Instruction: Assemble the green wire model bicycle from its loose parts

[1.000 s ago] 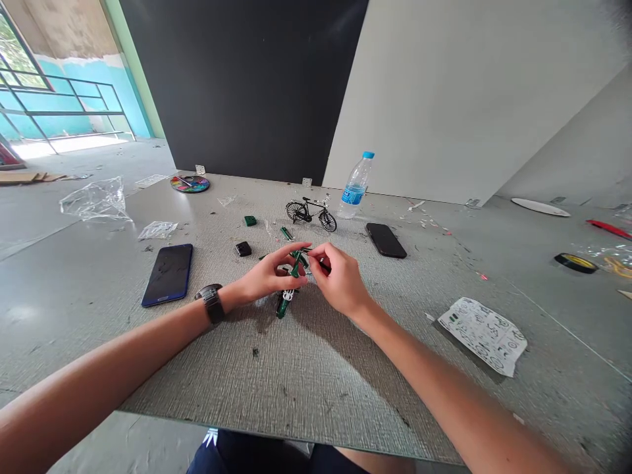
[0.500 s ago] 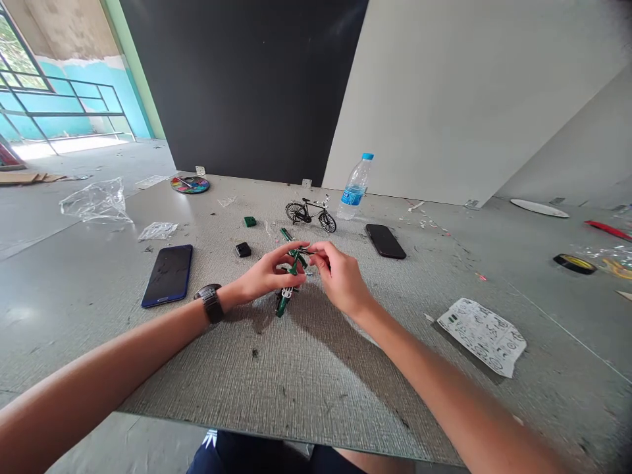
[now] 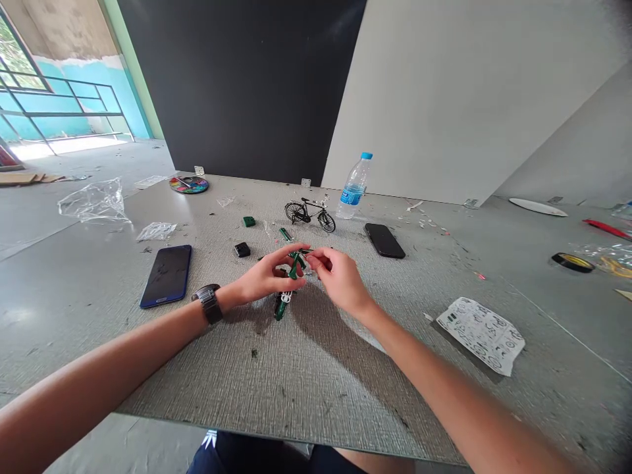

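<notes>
Near the middle of the table, my left hand [image 3: 271, 273] curls its thumb and fingers around a small green toy bicycle [image 3: 281, 308] with white and black parts, much of it hidden by the fingers. My right hand [image 3: 340, 273] is pinched at the bicycle's right side; whatever sits between its fingertips is too small to make out. Just beyond the hands lies a narrow green piece [image 3: 286, 234]. To the left rest a small black block [image 3: 242, 249] and a small green block [image 3: 249, 222].
A finished-looking black toy bicycle [image 3: 310, 214] stands farther back beside a water bottle [image 3: 353, 187]. Phones lie at left [image 3: 166, 275] and right [image 3: 384, 241]. A printed sheet [image 3: 480, 334], black tape roll [image 3: 573, 262], paint palette [image 3: 189, 184] and clear plastic wrap [image 3: 93, 201] surround them.
My right hand's fingers have shifted slightly downward at the green bicycle. Its lower end has tipped a little. My left hand keeps its hold.
</notes>
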Action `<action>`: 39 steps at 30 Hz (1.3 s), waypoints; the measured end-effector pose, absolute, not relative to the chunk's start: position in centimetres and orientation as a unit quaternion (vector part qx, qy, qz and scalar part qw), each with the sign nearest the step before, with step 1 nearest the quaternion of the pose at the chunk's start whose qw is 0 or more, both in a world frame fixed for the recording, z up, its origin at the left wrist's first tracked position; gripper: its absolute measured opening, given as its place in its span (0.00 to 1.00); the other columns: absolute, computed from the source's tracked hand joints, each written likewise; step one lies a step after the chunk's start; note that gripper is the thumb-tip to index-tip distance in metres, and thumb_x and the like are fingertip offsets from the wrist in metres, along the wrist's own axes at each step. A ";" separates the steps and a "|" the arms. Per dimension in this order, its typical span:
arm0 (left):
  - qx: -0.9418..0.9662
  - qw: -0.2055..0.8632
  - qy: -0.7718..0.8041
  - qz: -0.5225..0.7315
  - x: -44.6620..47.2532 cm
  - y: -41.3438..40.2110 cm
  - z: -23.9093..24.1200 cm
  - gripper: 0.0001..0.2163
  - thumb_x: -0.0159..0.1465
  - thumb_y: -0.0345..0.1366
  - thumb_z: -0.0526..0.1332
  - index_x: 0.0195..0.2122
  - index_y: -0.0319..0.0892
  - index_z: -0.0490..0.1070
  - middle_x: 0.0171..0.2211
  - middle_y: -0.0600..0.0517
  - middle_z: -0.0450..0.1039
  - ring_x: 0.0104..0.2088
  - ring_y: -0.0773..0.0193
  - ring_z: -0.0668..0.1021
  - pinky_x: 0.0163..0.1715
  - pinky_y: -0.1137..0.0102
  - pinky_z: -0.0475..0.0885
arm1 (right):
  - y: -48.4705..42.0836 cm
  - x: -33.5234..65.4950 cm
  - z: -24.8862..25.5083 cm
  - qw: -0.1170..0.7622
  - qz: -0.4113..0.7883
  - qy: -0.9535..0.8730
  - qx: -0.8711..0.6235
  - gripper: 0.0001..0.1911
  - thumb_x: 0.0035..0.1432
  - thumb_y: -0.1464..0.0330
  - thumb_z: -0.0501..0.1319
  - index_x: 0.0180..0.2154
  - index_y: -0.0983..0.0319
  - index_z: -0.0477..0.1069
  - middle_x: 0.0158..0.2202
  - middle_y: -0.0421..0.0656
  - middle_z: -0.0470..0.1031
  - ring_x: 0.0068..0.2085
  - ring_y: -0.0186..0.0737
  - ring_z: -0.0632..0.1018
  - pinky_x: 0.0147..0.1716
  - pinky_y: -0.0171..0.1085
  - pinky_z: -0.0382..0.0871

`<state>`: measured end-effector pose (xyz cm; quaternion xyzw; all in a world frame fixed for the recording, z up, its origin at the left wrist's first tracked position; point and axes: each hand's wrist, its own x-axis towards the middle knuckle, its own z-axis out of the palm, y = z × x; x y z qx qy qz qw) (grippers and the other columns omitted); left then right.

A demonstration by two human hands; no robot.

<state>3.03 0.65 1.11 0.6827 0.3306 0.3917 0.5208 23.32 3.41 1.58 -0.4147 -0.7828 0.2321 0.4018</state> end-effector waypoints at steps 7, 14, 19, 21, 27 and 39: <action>0.677 0.515 0.335 0.405 3.0 0.9 1.0 0.34 0.60 0.39 0.70 0.66 0.46 0.61 0.43 0.49 0.72 0.38 0.64 0.74 0.37 0.68 0.72 | 3.5 23.2 1.5 0.398 0.272 -0.783 -0.393 0.08 0.66 0.66 0.60 0.43 0.62 0.76 0.39 0.47 0.82 0.36 0.41 0.81 0.36 0.41 0.73; 0.661 0.527 0.332 0.419 3.2 0.6 1.1 0.34 0.61 0.39 0.68 0.67 0.44 0.59 0.41 0.50 0.72 0.38 0.64 0.75 0.42 0.65 0.72 | 2.6 23.6 1.7 0.338 0.008 -0.862 -0.377 0.16 0.74 0.65 0.49 0.50 0.61 0.74 0.38 0.47 0.82 0.36 0.42 0.80 0.33 0.39 0.68; 0.658 0.532 0.325 0.422 3.5 0.3 1.3 0.34 0.61 0.40 0.68 0.67 0.44 0.58 0.42 0.50 0.73 0.38 0.64 0.75 0.42 0.65 0.72 | 2.2 23.6 2.0 0.259 -0.177 -0.867 -0.388 0.14 0.72 0.71 0.50 0.41 0.62 0.74 0.33 0.47 0.80 0.32 0.42 0.78 0.26 0.39 0.56; 0.658 0.532 0.324 0.424 3.6 0.3 1.2 0.34 0.61 0.40 0.69 0.67 0.44 0.59 0.42 0.50 0.73 0.38 0.64 0.75 0.41 0.66 0.72 | 2.1 23.6 1.9 0.245 -0.175 -0.872 -0.386 0.13 0.70 0.72 0.51 0.42 0.62 0.74 0.34 0.47 0.80 0.30 0.41 0.77 0.25 0.39 0.52; 0.671 0.514 0.336 0.416 3.8 0.2 0.9 0.34 0.61 0.40 0.69 0.66 0.44 0.60 0.42 0.50 0.72 0.34 0.67 0.72 0.34 0.70 0.70 | 2.1 22.8 1.7 0.376 0.134 -0.822 -0.406 0.12 0.70 0.64 0.52 0.35 0.61 0.69 0.27 0.41 0.74 0.25 0.34 0.69 0.26 0.36 0.56; 0.642 0.527 0.330 0.449 3.7 0.5 0.7 0.36 0.60 0.38 0.69 0.68 0.43 0.58 0.45 0.47 0.72 0.40 0.64 0.74 0.42 0.66 0.72 | 2.0 22.6 2.0 0.379 0.167 -0.823 -0.389 0.13 0.69 0.66 0.51 0.48 0.60 0.71 0.40 0.48 0.79 0.39 0.43 0.77 0.36 0.40 0.66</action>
